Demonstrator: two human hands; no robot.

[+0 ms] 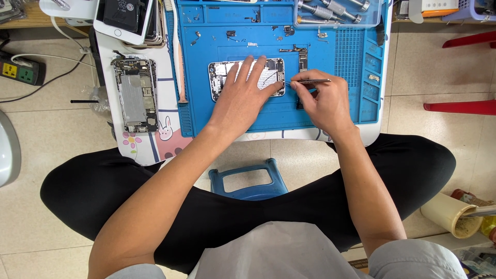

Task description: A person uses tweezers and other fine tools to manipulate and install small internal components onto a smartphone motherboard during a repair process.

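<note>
The right hand pinches slim metal tweezers, their tips at the right end of an opened phone chassis lying on the blue repair mat. The left hand lies flat with fingers spread, pressing the chassis down. I judge a slip of the tips could scratch the internals or flick a small screw among the loose parts nearby. A second opened phone lies left of the mat.

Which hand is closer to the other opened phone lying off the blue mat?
Left. The left hand rests on the phone on the mat, nearer the opened phone beside the mat. The right hand with tweezers is farther away.
</note>
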